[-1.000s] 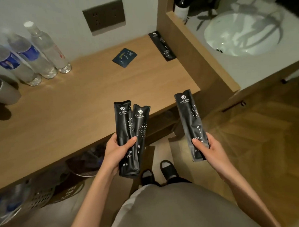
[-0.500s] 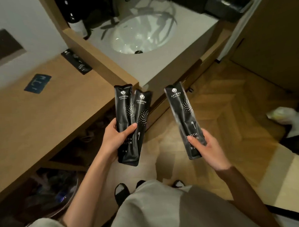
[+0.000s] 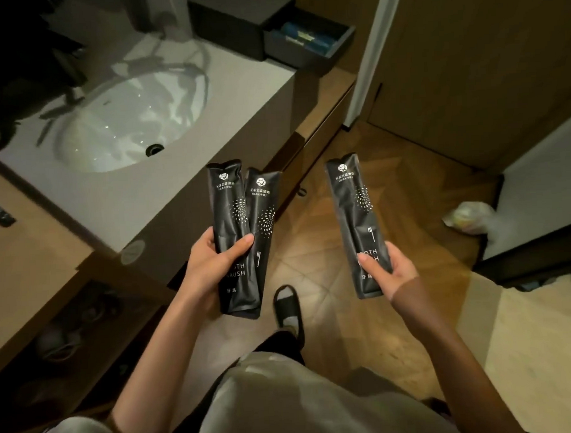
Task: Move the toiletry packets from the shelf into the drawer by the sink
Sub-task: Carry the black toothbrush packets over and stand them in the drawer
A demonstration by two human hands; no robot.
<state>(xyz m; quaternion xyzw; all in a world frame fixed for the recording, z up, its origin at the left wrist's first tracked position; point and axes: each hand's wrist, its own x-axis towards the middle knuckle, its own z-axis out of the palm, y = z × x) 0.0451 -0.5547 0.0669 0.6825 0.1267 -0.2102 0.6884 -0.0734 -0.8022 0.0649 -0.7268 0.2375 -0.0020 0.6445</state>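
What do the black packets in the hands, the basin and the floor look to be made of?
Packets: matte black plastic or foil film, judging by creases, soft sheen and crimped ends.
Basin: glossy white, probably ceramic; it shows sharp glints and reflections.
Floor: wood or wood-look planks with visible grain, angled joints and a satin shine.

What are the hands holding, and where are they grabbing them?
The left hand holds two black toothbrush packets by their lower halves. The right hand holds one toothbrush packet near its bottom end.
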